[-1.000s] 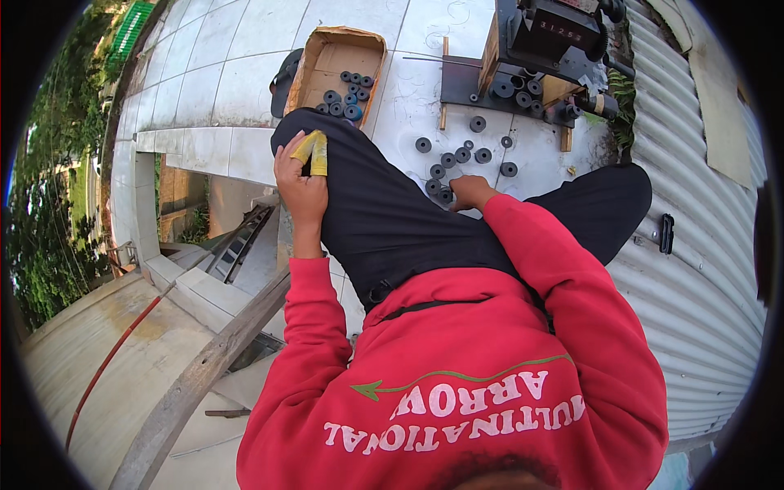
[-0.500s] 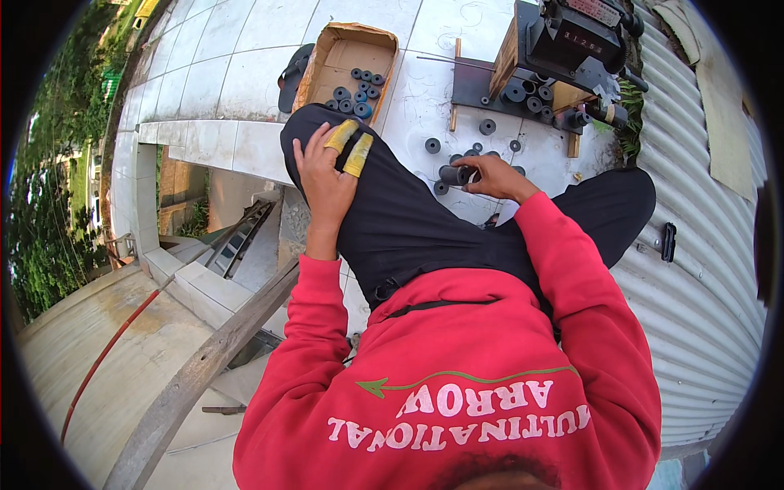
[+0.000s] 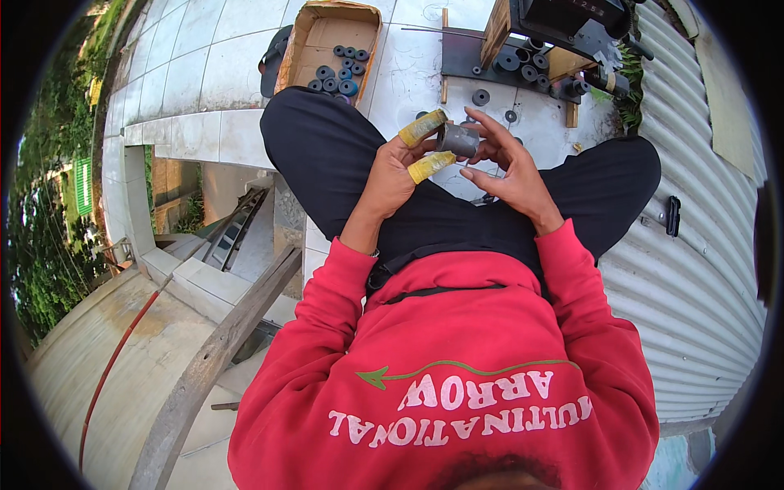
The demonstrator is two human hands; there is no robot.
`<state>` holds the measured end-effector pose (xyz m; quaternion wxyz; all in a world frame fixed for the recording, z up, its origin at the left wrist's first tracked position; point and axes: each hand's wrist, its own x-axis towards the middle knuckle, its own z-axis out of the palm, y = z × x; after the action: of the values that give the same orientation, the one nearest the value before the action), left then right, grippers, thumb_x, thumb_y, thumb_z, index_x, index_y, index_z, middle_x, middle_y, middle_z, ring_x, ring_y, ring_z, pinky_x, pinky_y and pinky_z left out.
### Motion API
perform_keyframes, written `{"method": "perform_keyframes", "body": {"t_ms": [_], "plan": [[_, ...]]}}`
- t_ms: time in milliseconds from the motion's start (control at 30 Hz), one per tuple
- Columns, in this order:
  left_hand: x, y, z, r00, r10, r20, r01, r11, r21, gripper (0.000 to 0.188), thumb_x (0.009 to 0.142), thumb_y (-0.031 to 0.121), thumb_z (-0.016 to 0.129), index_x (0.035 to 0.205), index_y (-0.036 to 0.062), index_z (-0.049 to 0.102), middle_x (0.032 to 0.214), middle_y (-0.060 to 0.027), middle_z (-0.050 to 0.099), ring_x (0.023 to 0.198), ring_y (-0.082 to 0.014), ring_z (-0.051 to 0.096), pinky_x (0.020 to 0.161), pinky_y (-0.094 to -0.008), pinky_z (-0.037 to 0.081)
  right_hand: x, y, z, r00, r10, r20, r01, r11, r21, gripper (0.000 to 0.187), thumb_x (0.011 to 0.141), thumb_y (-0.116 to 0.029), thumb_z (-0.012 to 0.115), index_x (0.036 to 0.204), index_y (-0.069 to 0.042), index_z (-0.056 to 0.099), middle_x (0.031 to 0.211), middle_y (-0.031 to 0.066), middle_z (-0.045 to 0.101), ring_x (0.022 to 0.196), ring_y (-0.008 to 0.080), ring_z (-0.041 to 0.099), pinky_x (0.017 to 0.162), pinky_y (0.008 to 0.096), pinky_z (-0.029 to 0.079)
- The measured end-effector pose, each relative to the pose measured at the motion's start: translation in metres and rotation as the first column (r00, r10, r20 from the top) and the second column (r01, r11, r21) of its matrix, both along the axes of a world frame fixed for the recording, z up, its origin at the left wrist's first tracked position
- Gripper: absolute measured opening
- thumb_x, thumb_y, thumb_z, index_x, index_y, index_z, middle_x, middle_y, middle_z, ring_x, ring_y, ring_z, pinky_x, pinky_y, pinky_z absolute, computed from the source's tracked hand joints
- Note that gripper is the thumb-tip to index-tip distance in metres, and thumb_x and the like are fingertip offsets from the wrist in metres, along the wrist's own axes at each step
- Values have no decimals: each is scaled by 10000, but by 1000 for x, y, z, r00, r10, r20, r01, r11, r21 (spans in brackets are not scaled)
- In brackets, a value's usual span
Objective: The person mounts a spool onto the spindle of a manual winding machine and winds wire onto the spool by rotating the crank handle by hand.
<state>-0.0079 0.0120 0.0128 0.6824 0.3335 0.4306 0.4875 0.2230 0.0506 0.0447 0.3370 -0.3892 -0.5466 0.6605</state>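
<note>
Cardboard box (image 3: 327, 37) holding dark rollers (image 3: 336, 80), both hands gripping grey sleeve (image 3: 457, 140)

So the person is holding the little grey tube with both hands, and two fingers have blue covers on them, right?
Not quite. The head view shows the finger covers are yellow, not blue. The rest is right: the left hand and right hand both hold the little grey tube.

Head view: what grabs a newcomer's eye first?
Centre frame, both hands meet over the lap on a short dark grey cylindrical bushing: the left hand, two fingers capped in yellow tape, and the right hand share the grip. Beyond the knee, an open cardboard box holds more dark bushings on the white tiled floor, with a dark metal machine at upper right.
</note>
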Motion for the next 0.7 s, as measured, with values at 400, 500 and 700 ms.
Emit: {"method": "perform_keyframes", "body": {"t_ms": [400, 500, 700], "plan": [[-6, 5, 13, 997, 65, -43, -64, 998, 12, 634, 969, 13, 782, 1556, 52, 546, 1499, -75, 629, 1316, -222, 640, 1102, -401, 562, -9, 15, -26, 996, -9, 90, -15, 966, 259, 799, 849, -32, 861, 1581, -111, 549, 1476, 89, 664, 1176, 185, 699, 1008, 344, 549], [-18, 29, 26, 968, 237, 85, -240, 971, 22, 582, 1017, 50, 736, 1563, 55, 533, 1467, -86, 647, 1271, -211, 659, 1077, -414, 574, -9, 21, -29, 989, -29, 145, -5, 973, 230, 971, 802, -86, 912, 1654, -135, 449, 1608, 104, 535, 1234, 224, 684, 989, 358, 546], [-78, 148, 81, 917, 396, 49, -391, 867, 311, 399, 1121, 137, 600, 1495, 25, 518, 1402, -134, 655, 1262, -248, 669, 1020, -418, 588, -19, 21, -45, 931, 185, 315, -251, 950, 186, 822, 890, -199, 856, 1628, -187, 494, 1486, 109, 598, 1120, 222, 671, 910, 366, 543]]}}
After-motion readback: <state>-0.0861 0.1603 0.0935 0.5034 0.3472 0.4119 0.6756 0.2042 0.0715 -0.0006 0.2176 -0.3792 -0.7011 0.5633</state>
